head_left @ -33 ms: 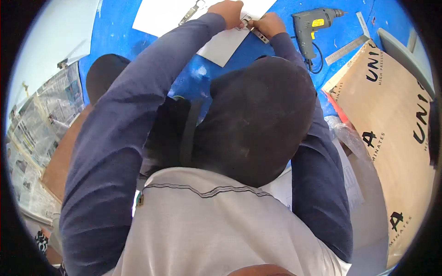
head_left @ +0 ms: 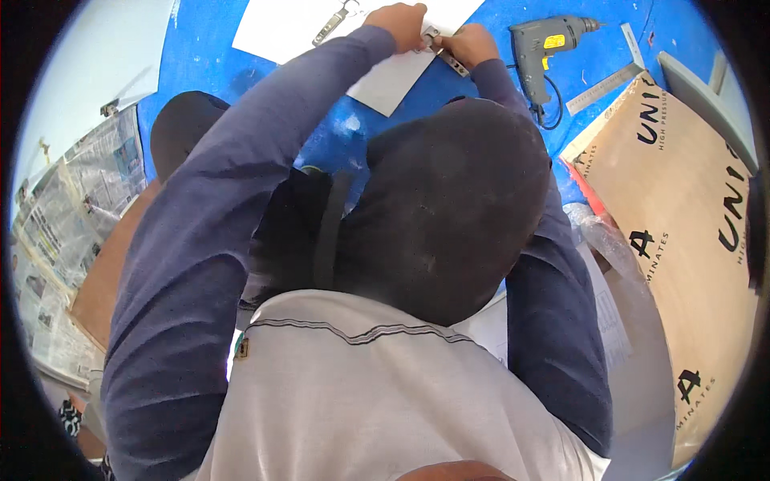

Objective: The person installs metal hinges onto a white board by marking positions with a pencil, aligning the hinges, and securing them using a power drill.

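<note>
Both my hands work at the far edge of the view on a metal cabinet hinge (head_left: 455,64), at the right edge of a white panel (head_left: 387,86). My left hand (head_left: 399,26) is closed at the hinge's upper left end, its fingertips partly hidden. My right hand (head_left: 472,45) has its fingers closed round the hinge's middle, and the slotted arm sticks out below them. A second metal hinge (head_left: 330,26) lies on the panel to the left of my left hand.
A grey power drill (head_left: 545,44) with its cord lies right of my right hand on the blue surface (head_left: 216,48). Beyond it is a metal square ruler (head_left: 605,86). A brown printed laminate sheet (head_left: 634,176) stands at the right. Newspaper under clear plastic (head_left: 88,200) lies at the left.
</note>
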A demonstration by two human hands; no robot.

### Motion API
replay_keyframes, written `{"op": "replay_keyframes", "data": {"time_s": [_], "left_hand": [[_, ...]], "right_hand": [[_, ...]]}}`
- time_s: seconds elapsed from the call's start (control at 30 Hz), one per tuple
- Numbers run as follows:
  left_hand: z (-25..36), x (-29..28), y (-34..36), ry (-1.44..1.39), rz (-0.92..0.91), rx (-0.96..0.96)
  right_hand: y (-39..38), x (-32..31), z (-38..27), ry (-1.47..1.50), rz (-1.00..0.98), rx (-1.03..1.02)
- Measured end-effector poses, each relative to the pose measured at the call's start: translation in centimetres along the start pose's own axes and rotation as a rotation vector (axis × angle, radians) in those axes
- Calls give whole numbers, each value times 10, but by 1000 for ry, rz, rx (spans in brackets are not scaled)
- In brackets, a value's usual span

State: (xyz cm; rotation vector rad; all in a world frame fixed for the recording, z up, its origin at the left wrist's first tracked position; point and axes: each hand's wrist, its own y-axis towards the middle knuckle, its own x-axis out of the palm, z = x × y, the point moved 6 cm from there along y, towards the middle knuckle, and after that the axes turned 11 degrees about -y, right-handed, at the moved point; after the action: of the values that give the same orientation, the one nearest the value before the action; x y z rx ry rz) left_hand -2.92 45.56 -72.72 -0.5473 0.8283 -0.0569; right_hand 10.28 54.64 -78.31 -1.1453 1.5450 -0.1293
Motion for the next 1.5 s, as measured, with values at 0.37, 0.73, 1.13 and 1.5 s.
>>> {"op": "replay_keyframes", "data": {"time_s": [0.37,0.73,1.13,1.5], "left_hand": [[-12,16,-13,-9,-3,345],[-5,18,-18,271,-111,271],[9,15,-16,299,-125,307],[-5,4,-8,117,-124,303]], "right_hand": [[26,22,21,-6,3,6],[-3,0,1,16,-23,-62],[-82,27,-2,385,792,-316],[-79,44,-1,355,836,-199]]}}
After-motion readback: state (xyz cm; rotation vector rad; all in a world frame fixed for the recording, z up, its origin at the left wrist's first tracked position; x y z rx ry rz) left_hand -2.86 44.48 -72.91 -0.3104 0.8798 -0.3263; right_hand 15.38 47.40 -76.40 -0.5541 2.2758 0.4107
